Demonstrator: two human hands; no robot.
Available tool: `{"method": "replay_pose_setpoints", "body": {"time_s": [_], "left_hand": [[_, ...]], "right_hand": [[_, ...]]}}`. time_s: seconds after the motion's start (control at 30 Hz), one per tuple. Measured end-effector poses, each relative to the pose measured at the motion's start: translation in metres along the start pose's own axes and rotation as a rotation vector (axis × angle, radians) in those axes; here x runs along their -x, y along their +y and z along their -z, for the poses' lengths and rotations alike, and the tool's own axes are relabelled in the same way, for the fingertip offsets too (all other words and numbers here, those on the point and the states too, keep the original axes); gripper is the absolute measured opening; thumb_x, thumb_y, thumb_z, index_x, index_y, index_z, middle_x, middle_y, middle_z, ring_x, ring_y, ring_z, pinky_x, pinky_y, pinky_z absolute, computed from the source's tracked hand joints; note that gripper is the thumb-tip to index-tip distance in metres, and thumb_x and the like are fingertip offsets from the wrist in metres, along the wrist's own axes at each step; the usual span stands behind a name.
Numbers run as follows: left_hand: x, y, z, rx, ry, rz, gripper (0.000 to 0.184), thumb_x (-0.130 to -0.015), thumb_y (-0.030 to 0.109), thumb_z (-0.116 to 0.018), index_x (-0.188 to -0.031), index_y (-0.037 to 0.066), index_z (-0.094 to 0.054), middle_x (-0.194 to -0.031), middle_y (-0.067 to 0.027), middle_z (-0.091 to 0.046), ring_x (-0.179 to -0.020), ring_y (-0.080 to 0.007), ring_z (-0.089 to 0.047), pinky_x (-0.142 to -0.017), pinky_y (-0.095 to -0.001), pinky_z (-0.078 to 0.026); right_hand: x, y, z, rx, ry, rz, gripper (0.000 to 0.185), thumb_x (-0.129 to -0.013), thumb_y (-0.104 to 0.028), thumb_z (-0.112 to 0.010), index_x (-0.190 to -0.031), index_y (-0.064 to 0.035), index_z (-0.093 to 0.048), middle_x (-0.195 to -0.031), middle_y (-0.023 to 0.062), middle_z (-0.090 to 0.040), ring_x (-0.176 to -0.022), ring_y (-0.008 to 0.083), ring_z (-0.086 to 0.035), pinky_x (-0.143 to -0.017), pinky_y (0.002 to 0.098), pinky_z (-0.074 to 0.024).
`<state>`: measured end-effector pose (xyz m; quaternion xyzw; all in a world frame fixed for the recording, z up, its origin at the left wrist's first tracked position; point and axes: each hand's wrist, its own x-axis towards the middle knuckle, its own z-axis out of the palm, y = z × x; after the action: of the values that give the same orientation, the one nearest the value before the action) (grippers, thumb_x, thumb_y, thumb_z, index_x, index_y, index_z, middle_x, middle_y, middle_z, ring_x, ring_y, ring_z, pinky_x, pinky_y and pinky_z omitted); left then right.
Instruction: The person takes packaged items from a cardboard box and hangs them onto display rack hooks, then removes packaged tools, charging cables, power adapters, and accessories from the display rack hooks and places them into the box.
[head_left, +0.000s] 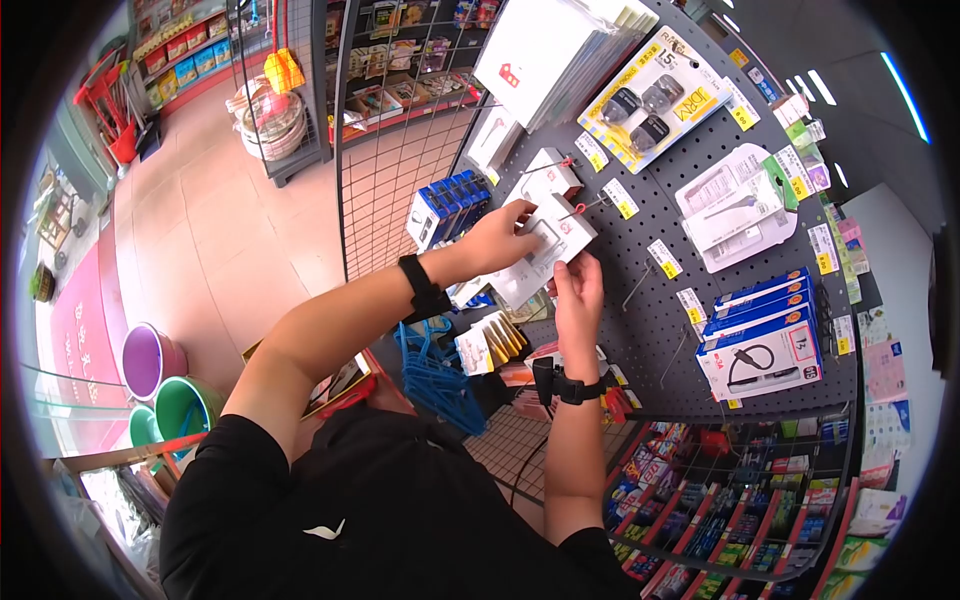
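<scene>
A flat white box (572,232) with a line drawing on its front hangs at a peg hook with a red tip on the dark pegboard. My left hand (497,240) lies over its left side, fingers bent on the front face. My right hand (578,295) pinches its lower right edge between thumb and fingers. Another white box (549,175) hangs just above, also by a red-tipped hook. Left of my left hand is a row of blue-and-white boxes (447,205). Part of the held box is hidden under my left hand.
Around the pegboard (640,365) hang a blister pack (655,100), a white clamshell pack (738,208) and several blue cable boxes (760,350). Hooks (634,288) stick out beside my right hand. Blue hangers (432,375) hang below. Buckets (153,360) stand at left.
</scene>
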<state>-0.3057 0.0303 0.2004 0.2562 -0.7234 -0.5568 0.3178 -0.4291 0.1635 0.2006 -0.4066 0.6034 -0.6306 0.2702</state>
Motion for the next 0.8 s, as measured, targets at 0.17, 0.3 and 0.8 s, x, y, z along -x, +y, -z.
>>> {"method": "replay_pose_setpoints", "body": {"time_s": [0.17, 0.3, 0.8], "left_hand": [[0.028, 0.015, 0.016, 0.142, -0.024, 0.059, 0.053, -0.081, 0.019, -0.067, -0.126, -0.003, -0.051, -0.109, -0.0150, -0.061, -0.094, -0.0225, -0.061, -0.084, -0.0344, -0.051], [0.051, 0.007, 0.027, 0.260, -0.028, 0.008, 0.048, -0.081, 0.016, -0.067, -0.124, -0.001, -0.051, -0.109, -0.0128, -0.061, -0.099, -0.0204, -0.059, -0.083, -0.0338, -0.051], [0.228, -0.080, 0.114, 0.036, 0.053, 0.332, 0.042, -0.074, 0.003, -0.073, -0.112, -0.001, -0.057, -0.102, -0.0074, -0.064, -0.093, -0.0146, -0.062, -0.083, -0.0295, -0.052]], "right_hand": [[0.020, -0.004, -0.011, -0.050, -0.031, 0.068, 0.032, -0.095, -0.008, -0.059, -0.123, 0.0025, -0.049, -0.110, 0.0069, -0.059, -0.079, 0.0067, -0.052, -0.067, 0.0234, -0.0434], [0.041, -0.021, -0.025, -0.042, -0.073, 0.060, 0.035, -0.094, -0.007, -0.059, -0.125, 0.0046, -0.047, -0.114, 0.0101, -0.058, -0.084, 0.0077, -0.055, -0.074, 0.0242, -0.0467], [0.118, 0.074, -0.110, 0.132, -0.571, -0.231, 0.039, -0.089, -0.009, -0.066, -0.126, -0.0027, -0.055, -0.103, 0.0061, -0.066, -0.090, 0.0127, -0.063, -0.079, 0.0268, -0.0515]]}}
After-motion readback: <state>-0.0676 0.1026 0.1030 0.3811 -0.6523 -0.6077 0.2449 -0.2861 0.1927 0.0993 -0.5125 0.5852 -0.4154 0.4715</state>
